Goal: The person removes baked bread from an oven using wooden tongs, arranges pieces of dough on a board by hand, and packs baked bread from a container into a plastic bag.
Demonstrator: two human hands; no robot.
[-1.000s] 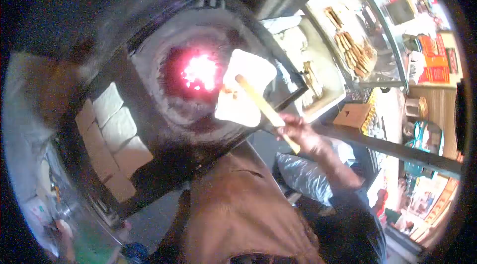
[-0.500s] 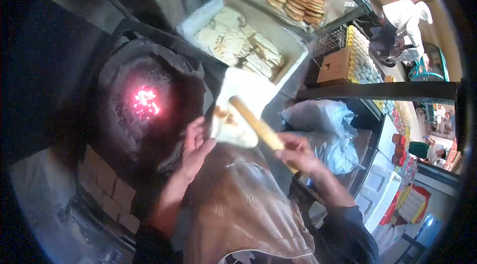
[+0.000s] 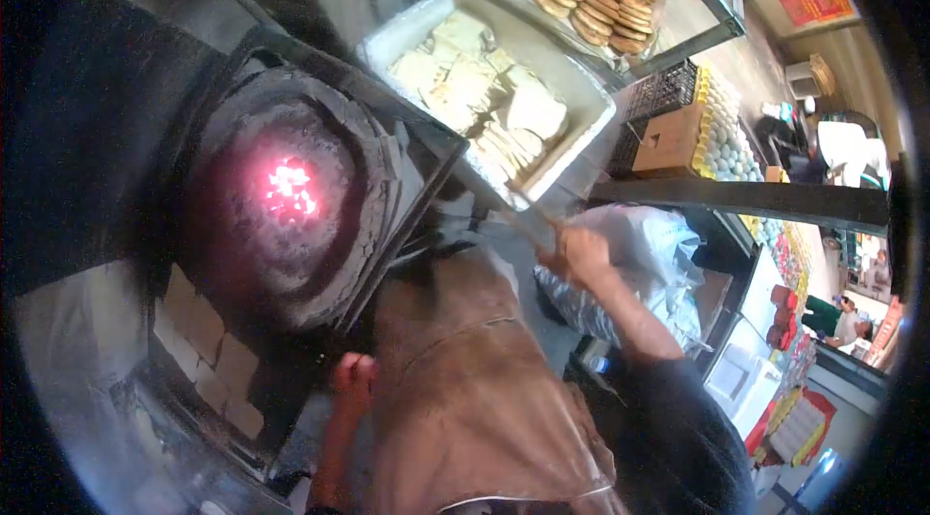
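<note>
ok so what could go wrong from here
The left hand is low beside the oven with glowing coals, so a reach inward might burn it. The blurred tool in the right hand seems close to the white bin and could knock it. The plastic bag nearby might snag.

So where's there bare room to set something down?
The dark strip between fire pit and pale slabs looks bare, as does the white bin's right corner. Crowded: the bin's middle, with flatbreads, and beside the right hand, with bags.
</note>
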